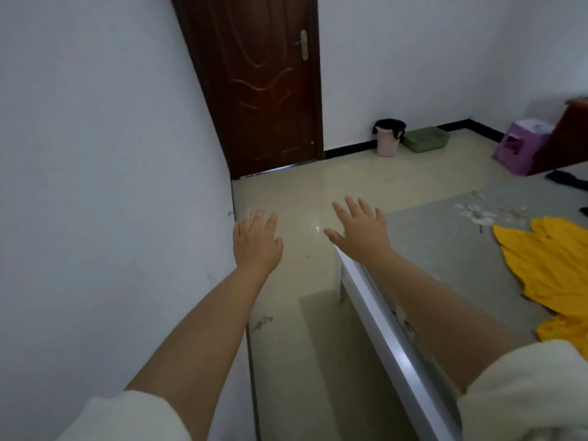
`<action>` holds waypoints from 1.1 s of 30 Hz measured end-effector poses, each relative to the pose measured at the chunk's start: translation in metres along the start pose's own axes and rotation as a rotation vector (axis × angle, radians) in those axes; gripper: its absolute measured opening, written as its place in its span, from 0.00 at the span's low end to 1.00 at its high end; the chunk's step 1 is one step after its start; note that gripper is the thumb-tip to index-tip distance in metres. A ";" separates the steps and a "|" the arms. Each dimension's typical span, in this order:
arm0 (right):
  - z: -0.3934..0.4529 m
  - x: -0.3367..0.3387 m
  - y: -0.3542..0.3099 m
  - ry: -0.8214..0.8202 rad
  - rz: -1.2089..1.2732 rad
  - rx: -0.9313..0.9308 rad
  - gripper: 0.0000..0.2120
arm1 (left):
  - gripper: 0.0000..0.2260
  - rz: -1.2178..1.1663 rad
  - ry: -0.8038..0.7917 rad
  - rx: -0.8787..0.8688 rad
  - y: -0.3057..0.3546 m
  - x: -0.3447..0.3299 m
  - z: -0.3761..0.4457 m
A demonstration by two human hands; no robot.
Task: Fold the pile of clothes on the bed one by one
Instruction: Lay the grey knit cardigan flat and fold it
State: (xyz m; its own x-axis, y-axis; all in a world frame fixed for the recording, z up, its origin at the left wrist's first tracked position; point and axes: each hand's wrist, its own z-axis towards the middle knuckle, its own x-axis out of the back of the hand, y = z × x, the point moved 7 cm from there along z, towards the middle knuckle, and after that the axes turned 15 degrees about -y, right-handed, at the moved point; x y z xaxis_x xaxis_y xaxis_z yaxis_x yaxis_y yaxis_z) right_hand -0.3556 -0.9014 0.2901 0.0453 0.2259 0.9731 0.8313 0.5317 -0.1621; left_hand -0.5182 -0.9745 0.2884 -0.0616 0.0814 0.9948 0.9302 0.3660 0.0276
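Both empty, the left hand point(256, 241) and right hand point(361, 229) spread flat-fingered left of the bed point(445, 249), whose smooth grey sheet carries a rumpled yellow garment point(553, 265).

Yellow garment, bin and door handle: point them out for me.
Yellow garment point(547, 268): head view, middle of the spread cloth on the bed.
Bin point(388, 141): head view, pink side wall.
Door handle point(304, 44): head view, metal plate.
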 end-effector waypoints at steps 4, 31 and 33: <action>0.083 0.030 -0.009 0.043 -0.038 0.025 0.29 | 0.24 -0.010 0.044 0.042 -0.024 0.026 0.074; 0.723 0.170 0.082 0.075 0.012 -0.042 0.29 | 0.25 0.043 -0.135 -0.025 -0.070 0.106 0.728; 0.756 0.179 0.107 0.084 0.015 -0.114 0.28 | 0.25 0.073 -0.170 -0.079 -0.053 0.109 0.777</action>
State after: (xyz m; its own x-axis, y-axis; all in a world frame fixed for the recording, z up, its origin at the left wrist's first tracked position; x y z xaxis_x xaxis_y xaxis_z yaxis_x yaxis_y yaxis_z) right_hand -0.6775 -0.1870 0.3237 0.1002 0.1613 0.9818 0.8873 0.4320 -0.1615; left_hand -0.8556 -0.2647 0.3186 -0.0474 0.2629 0.9637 0.9594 0.2806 -0.0293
